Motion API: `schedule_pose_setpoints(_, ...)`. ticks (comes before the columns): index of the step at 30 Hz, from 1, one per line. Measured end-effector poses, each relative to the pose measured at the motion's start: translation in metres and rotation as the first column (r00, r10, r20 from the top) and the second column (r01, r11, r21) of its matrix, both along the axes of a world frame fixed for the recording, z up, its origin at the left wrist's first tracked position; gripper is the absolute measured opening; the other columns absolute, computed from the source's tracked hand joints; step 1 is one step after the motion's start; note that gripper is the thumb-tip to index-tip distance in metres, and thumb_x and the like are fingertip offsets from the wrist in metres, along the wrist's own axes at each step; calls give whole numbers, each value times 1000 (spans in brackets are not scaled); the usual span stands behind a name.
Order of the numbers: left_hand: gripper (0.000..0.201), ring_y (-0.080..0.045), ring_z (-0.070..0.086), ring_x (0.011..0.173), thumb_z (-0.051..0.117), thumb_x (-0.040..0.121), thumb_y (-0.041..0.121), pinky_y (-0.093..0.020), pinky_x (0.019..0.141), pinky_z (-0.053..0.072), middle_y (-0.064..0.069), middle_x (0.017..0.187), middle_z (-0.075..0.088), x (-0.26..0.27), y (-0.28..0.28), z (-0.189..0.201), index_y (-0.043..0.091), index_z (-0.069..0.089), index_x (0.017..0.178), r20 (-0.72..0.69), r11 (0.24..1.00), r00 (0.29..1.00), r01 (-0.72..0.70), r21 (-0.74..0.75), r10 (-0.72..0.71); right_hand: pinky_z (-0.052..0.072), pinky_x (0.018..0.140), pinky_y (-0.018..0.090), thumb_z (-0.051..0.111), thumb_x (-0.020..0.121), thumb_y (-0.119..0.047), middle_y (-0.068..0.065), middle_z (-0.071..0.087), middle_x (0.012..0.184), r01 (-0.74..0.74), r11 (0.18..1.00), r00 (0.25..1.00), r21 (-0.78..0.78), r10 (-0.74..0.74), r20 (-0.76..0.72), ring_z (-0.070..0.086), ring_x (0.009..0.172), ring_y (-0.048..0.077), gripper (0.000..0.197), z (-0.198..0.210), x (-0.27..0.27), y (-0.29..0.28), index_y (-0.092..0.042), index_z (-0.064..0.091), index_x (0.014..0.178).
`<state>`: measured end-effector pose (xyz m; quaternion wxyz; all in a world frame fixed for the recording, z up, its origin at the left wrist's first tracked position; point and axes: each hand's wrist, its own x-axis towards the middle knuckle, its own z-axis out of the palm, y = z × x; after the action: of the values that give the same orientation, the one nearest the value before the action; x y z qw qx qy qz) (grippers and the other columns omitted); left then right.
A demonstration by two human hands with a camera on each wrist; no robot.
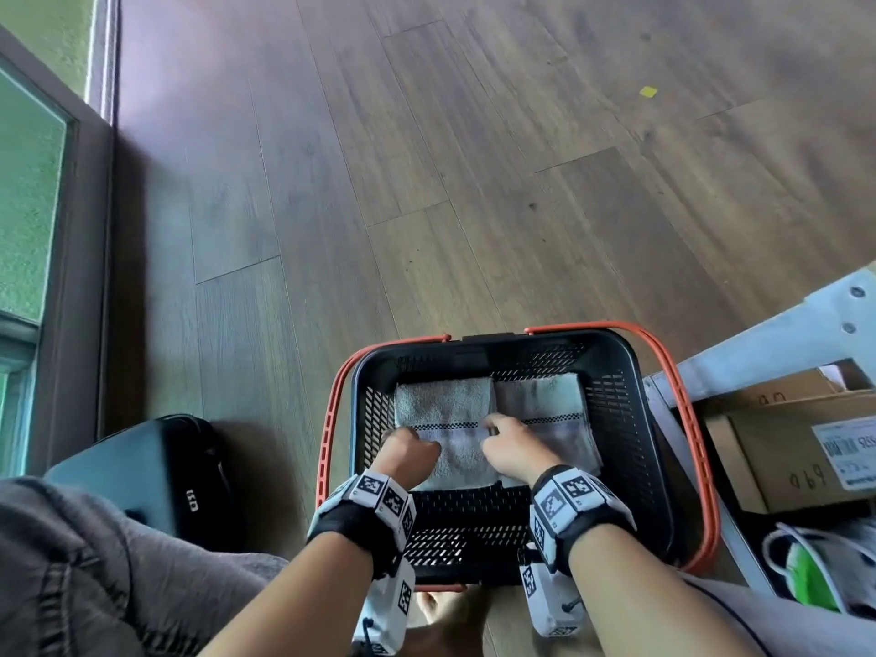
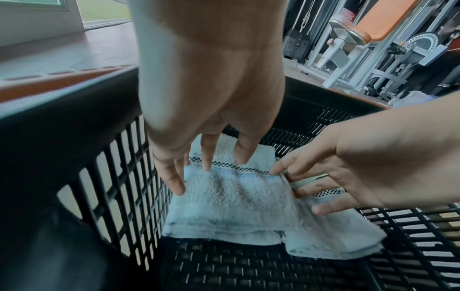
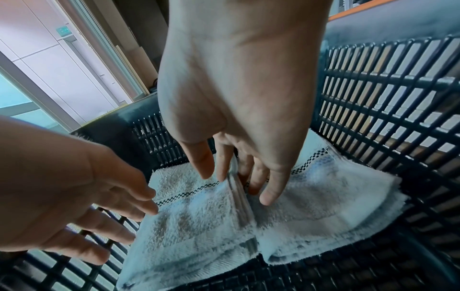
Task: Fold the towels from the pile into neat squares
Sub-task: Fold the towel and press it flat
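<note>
Terry-cloth squares sit side by side on the floor of the black basket (image 1: 616,367), both hands down inside it.

Left towel (image 1: 448,410) lies against the basket's left wall, right towel (image 1: 554,405) just beside it toward the right wall; their checked bands run across the basket in one line, and the seam between them runs front to back. Left hand (image 2: 211,110) hangs over the left towel with fingers (image 2: 208,153) spread and straight, tips touching the cloth, gripping nothing. Right hand (image 3: 239,110) is nearer the seam: its fingers (image 3: 271,187) reach straight down into the gap and seem to press that towel's inner edge, thumb held apart. I judge this as squaring up the left towel; any next tidying turns on that seam.
</note>
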<state>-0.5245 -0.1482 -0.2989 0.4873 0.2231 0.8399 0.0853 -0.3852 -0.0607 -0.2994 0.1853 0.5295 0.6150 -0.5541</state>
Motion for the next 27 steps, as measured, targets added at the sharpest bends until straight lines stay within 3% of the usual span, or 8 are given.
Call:
schedule_pose_setpoints(3,10,-24,52,82,55,90,19,-29,70,44,-9,91,58,3,0,-5,10,56,86,5,1000,1000,11,-3,-11,32,37,13,37,98,-11,10,38,157,-23,1000,1000,-9,23,7,43,60,4,58,-5,4,2,-20,32,156)
schedule_pose_setpoints(6,12,-24,52,82,55,90,20,-27,63,43,-9,91,58,6,2,-4,11,56,83,16,1000,1000,22,-15,-21,33,42,15,38,98,-14,9,34,160,-58,998,998,-6,58,14,42,61,2,60,-5,6,1,-24,29,157)
schedule_pose_setpoints(9,18,-26,52,85,55,92,24,-30,75,43,-7,87,56,8,6,2,13,54,78,12,999,1000,16,-28,-16,38,54,19,41,96,-18,9,39,157,-56,998,998,32,56,0,43,67,5,60,-2,7,-1,-27,34,155)
schedule_pose_setpoints(12,17,-26,53,86,56,91,26,-32,78,45,-8,91,58,13,10,15,9,56,90,3,1000,1000,24,12,-24,50,81,30,46,95,-26,5,55,140,3,993,1000,120,-2,-8,58,97,19,43,15,8,-3,-28,51,138)
schedule_pose_setpoints(15,21,-23,55,80,56,90,29,-32,75,50,-9,92,61,19,13,33,9,60,92,-10,996,998,59,70,-59,46,67,25,48,98,-26,1,66,110,80,967,996,244,-71,-46,59,85,14,18,44,11,-3,-23,62,109)
schedule_pose_setpoints(19,21,-10,49,56,56,91,25,-19,44,39,-3,76,59,30,18,79,6,64,91,16,979,999,35,199,-38,49,70,30,49,95,-26,-7,63,84,239,871,971,430,-202,-131,60,79,20,16,99,15,-4,-23,62,86)
schedule_pose_setpoints(22,13,-12,40,49,56,89,18,-20,44,33,-1,60,47,40,18,128,9,60,81,37,941,999,1,340,-14,52,72,33,50,93,-26,-2,69,86,360,785,931,504,-263,-254,64,81,25,17,145,19,-7,-22,62,82)
schedule_pose_setpoints(27,20,-17,48,57,58,88,22,-22,53,38,-2,63,54,55,16,215,6,68,82,4,858,1000,24,514,-30,44,65,29,53,91,-22,1,73,86,475,635,875,610,-265,-405,62,78,25,16,225,33,-23,-22,63,79)
